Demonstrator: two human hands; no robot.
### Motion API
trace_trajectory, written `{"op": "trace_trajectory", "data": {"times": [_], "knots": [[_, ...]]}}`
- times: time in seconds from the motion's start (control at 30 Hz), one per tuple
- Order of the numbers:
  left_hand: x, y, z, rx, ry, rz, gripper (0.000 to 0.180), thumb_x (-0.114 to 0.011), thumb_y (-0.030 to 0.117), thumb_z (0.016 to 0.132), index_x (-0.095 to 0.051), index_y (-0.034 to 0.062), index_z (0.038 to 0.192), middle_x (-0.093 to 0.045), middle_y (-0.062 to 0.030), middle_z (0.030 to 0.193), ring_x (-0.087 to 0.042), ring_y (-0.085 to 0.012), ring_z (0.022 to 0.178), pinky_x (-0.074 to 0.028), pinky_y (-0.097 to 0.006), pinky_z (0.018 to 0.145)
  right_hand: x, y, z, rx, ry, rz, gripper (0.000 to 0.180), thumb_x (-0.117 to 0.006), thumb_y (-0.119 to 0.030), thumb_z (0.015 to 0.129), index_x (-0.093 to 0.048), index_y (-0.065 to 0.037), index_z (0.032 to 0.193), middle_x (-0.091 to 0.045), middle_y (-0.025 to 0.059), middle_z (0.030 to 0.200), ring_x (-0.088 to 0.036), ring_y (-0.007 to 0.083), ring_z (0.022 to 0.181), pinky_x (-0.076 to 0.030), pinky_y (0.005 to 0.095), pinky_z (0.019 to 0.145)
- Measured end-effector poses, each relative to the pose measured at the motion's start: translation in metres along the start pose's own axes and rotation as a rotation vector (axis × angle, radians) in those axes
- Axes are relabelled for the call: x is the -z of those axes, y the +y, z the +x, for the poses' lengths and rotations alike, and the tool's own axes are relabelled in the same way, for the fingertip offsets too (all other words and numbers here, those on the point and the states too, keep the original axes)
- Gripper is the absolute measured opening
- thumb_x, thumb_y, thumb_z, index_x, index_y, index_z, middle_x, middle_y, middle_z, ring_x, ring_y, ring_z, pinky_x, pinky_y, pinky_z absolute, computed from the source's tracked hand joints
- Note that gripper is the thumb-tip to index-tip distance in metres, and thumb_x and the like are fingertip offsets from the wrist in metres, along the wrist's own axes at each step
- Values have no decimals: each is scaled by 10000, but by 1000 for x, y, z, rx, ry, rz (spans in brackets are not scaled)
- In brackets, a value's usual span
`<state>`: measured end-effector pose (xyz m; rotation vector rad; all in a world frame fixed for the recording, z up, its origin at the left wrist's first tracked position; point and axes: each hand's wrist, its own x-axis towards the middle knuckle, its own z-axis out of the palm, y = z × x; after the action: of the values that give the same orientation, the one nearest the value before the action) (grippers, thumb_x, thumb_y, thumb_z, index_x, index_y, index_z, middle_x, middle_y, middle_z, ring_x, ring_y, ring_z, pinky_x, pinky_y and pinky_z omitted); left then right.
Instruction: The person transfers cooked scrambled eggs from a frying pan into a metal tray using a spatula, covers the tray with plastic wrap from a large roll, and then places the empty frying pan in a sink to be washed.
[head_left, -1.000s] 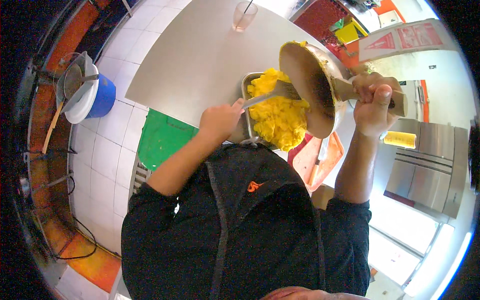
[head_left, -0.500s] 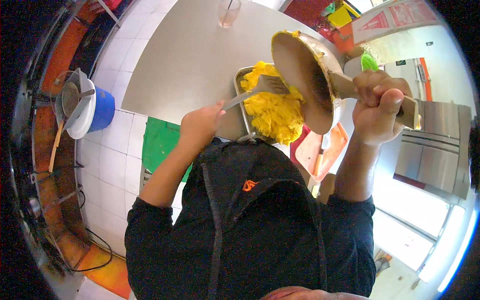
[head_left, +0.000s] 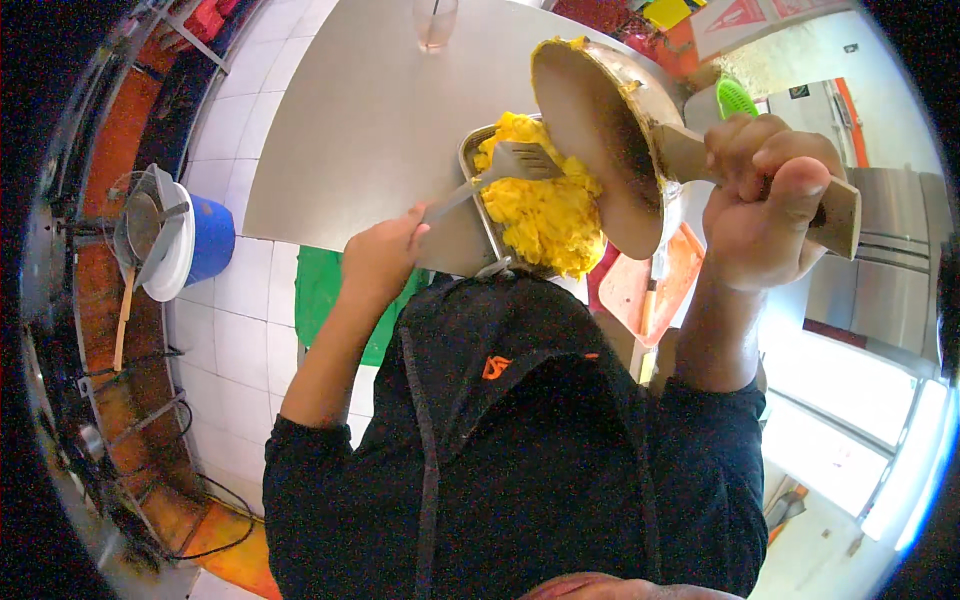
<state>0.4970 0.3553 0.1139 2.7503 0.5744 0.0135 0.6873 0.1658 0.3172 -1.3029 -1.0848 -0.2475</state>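
Observation:
My left hand [head_left: 382,258] is closed round the handle of a slotted spatula [head_left: 520,160], whose head rests on a heap of yellow scrambled egg [head_left: 545,222]. The egg fills a rectangular metal tray [head_left: 468,150] on the table. Gripped by its handle in my right hand [head_left: 768,195], a frying pan [head_left: 590,130] is tilted on its side above the tray's right part. Yellow residue clings to the pan's rim, and its inside faces the egg.
The grey table [head_left: 350,110] carries a drinking glass [head_left: 436,25] at its far side. An orange-pink board [head_left: 650,285] with a knife lies right of the tray. At left stands a blue bucket [head_left: 212,238] with a strainer on top. Green material [head_left: 315,295] shows below the table edge.
The spatula has shifted slightly left and up over the egg, with my left hand moving left. The pan has moved a little up and left, still tilted.

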Motion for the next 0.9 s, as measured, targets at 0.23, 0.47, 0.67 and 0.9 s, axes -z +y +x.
{"op": "trace_trajectory", "data": {"times": [0.23,0.47,0.67,0.9], "knots": [[3,-2,-8,20,-60,25,318,-457,325,901,-507,200,1189,-608,-122,694,-604,-318,628,-473,-440,543,-2,-7,1,-13,30,-5,380,-456,-407,926,-482,-58,775,-331,-7,540,-315,118,491,-313,304,503],[5,-2,-10,-7,-2,7,310,-466,317,899,-520,190,1177,-599,-120,674,-598,-313,616,-467,-432,533,3,-10,2,-12,49,17,381,-452,-419,925,-486,-68,783,-316,-16,544,-297,113,490,-286,293,500],[10,2,-12,38,-86,34,321,-475,319,894,-518,189,1184,-593,-119,663,-594,-315,607,-465,-429,536,10,-14,1,27,73,75,366,-563,-375,879,-496,-36,761,-479,58,604,-387,123,479,-294,250,438],[14,2,-17,27,-66,49,323,-478,313,895,-516,187,1190,-591,-121,667,-592,-315,613,-459,-436,542,13,-26,0,19,46,16,419,-403,-467,929,-458,-79,780,-307,-18,546,-290,115,485,-286,295,492]]}}
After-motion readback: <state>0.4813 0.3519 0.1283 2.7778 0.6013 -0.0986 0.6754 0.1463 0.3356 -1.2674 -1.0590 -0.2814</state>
